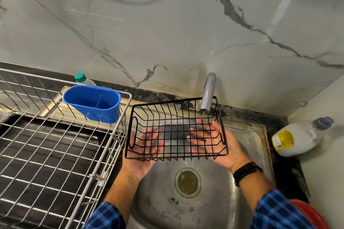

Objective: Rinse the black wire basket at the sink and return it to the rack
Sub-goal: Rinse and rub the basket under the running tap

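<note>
Marble wall stands behind the wet counter. On the left sits the silver rack (pixel 55 135). Next, the left hand (pixel 143 147) and right hand (pixel 214 141), both flat and spread, hold up the black wire basket (pixel 176 130) under the running tap (pixel 207 93), over the sink (pixel 247 135). Rinsing is underway; putting it back is left.

We see even, soft indoor light, glare streaks on the marble wall (pixel 167 24) toward one o'clock, and wide-angle bending at the edges.
</note>
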Available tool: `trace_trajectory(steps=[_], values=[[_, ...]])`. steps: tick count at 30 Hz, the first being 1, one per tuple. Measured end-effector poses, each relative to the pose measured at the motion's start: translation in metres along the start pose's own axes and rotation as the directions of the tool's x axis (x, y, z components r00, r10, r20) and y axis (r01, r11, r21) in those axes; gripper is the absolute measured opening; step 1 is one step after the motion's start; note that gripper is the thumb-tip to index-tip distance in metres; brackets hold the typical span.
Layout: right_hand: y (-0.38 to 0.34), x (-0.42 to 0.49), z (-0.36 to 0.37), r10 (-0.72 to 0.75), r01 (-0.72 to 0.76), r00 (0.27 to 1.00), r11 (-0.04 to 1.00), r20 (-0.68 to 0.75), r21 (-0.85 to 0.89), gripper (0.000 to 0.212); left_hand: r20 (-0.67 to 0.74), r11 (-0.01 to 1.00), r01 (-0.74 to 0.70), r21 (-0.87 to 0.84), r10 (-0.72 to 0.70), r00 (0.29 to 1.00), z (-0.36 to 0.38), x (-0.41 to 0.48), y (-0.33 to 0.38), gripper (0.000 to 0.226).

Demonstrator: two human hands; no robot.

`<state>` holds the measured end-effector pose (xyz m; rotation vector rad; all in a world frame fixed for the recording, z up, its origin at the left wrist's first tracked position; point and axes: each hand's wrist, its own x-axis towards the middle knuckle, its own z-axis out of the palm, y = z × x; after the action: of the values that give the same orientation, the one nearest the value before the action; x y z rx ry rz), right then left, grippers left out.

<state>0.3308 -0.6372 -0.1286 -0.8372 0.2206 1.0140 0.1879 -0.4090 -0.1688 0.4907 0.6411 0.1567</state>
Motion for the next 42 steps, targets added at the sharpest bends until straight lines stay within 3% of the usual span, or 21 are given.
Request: trace_trajectory(steps=[3,7,11,15,18,20,23,25,27,31,35,42], values=[[0.003,0.01,0.003,-0.028,0.028,1.0,0.999,0.004,-0.034,0.054,-0.032,1.0,0.02,-0.02,-0.02,0.999,-0.004,0.002,0.004,0.055],[0.003,0.016,0.004,-0.063,0.048,0.996,0.978,-0.068,-0.205,0.036,-0.009,0.999,-0.025,-0.033,0.025,1.0,-0.009,0.006,0.01,0.05],[0.004,0.017,-0.006,-0.207,0.064,0.956,0.839,-0.208,-0.54,0.023,0.055,1.0,0.003,0.02,-0.004,0.998,-0.014,0.008,0.012,0.058],[0.005,0.005,-0.009,-0.331,0.072,0.905,0.737,-0.267,-0.672,0.016,0.07,0.995,0.034,0.093,-0.041,0.997,-0.01,0.009,0.005,0.068],[0.003,-0.004,-0.012,-0.414,0.093,0.861,0.699,-0.296,-0.709,0.016,0.043,0.968,0.005,0.252,-0.016,0.999,-0.006,0.01,0.003,0.069],[0.002,-0.008,-0.017,-0.39,0.115,0.871,0.752,-0.298,-0.649,0.017,0.052,0.926,-0.034,0.376,0.015,0.999,-0.003,0.011,0.005,0.068],[0.003,-0.016,-0.026,-0.231,0.16,0.941,0.947,-0.245,-0.28,0.021,0.092,0.865,-0.105,0.491,0.069,0.993,0.011,0.012,0.008,0.073],[0.001,-0.025,-0.036,-0.189,0.177,0.965,0.981,-0.182,-0.077,0.031,0.124,0.851,-0.136,0.508,0.084,0.989,0.023,0.013,0.008,0.071],[-0.001,-0.033,-0.047,-0.205,0.206,0.966,0.979,-0.155,-0.007,0.035,0.159,0.869,-0.108,0.483,0.034,0.987,0.038,0.017,0.006,0.061],[-0.003,-0.05,-0.064,-0.26,0.274,0.935,0.962,-0.24,0.024,0.043,0.143,0.826,0.02,0.563,-0.122,0.982,0.06,0.03,-0.006,0.064],[-0.001,-0.079,-0.076,-0.359,0.345,0.88,0.933,-0.31,-0.102,0.032,0.123,0.758,0.096,0.646,-0.228,0.966,0.072,0.038,-0.025,0.041],[-0.006,-0.096,-0.085,-0.377,0.33,0.825,0.926,-0.421,-0.183,0.036,0.104,0.81,0.186,0.556,-0.289,0.952,0.085,0.044,-0.045,0.047]])
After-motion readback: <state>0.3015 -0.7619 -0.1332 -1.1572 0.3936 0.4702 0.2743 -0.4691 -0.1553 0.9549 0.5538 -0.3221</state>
